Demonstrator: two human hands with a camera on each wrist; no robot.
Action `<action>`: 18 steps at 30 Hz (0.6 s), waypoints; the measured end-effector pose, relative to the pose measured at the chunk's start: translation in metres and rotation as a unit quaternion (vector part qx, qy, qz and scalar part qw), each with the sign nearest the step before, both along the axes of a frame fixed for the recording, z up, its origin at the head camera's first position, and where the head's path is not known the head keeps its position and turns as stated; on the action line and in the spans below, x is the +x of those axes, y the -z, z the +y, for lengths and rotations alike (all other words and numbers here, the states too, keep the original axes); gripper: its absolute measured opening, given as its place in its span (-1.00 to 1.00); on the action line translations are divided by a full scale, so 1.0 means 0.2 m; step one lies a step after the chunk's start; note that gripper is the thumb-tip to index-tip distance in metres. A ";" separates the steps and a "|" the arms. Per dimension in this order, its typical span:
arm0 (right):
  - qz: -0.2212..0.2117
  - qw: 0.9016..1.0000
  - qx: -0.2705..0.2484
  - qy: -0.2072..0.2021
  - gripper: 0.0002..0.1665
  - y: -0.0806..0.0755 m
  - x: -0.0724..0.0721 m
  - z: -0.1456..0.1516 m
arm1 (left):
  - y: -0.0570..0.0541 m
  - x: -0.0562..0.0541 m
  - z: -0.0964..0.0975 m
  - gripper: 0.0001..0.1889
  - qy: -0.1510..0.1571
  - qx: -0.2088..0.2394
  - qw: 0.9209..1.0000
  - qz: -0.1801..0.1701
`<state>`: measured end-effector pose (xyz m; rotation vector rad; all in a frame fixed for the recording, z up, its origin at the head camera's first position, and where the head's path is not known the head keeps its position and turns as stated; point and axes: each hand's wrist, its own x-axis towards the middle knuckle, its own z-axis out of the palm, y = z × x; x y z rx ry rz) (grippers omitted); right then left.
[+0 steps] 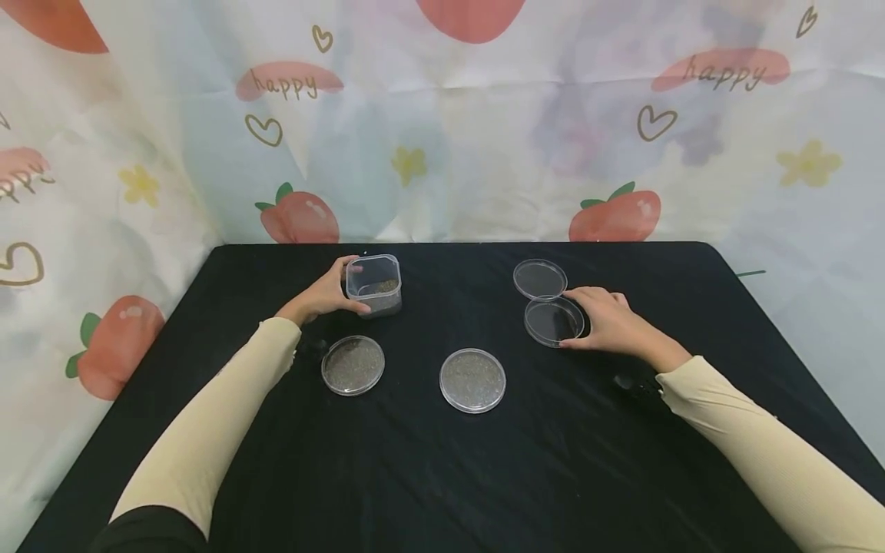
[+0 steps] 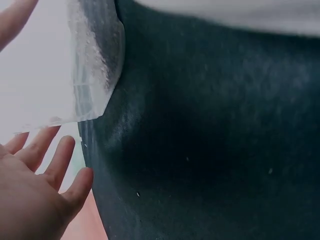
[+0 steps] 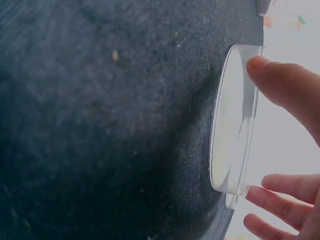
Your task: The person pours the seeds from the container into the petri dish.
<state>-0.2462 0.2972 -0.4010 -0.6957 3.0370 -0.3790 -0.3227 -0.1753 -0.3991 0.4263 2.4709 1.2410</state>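
At the back left of the table, my left hand [image 1: 326,295] grips a clear square plastic container [image 1: 374,286] by its side. Fine greyish grains lie in the bottom of it. The left wrist view shows the grains heaped along one wall of the container [image 2: 95,60]. On the right, my right hand [image 1: 617,324] holds a clear petri dish [image 1: 551,321] by its edge, thumb at the near side and fingers at the far side. The right wrist view shows that dish [image 3: 232,120] low against the cloth. Just behind it lies another clear round dish or lid [image 1: 539,276].
Two round dishes filled with grey grains stand closer to the front, a left one [image 1: 353,367] and a middle one [image 1: 473,382]. Black cloth [image 1: 415,476] covers the table. A printed curtain [image 1: 470,138] hangs along the back and left side.
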 end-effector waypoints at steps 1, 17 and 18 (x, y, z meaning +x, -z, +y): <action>0.000 1.000 0.001 -0.001 -0.04 0.00 0.00 0.00 | 0.00 0.00 0.00 0.06 0.000 0.000 1.000 -0.003; 0.005 1.000 0.003 -0.004 -0.03 0.04 0.00 0.03 | -0.07 -0.02 0.08 -0.07 -0.001 0.008 0.999 0.035; 0.005 1.000 0.002 -0.003 -0.03 0.04 0.00 0.03 | -0.08 -0.02 0.09 -0.07 -0.001 0.007 0.999 0.040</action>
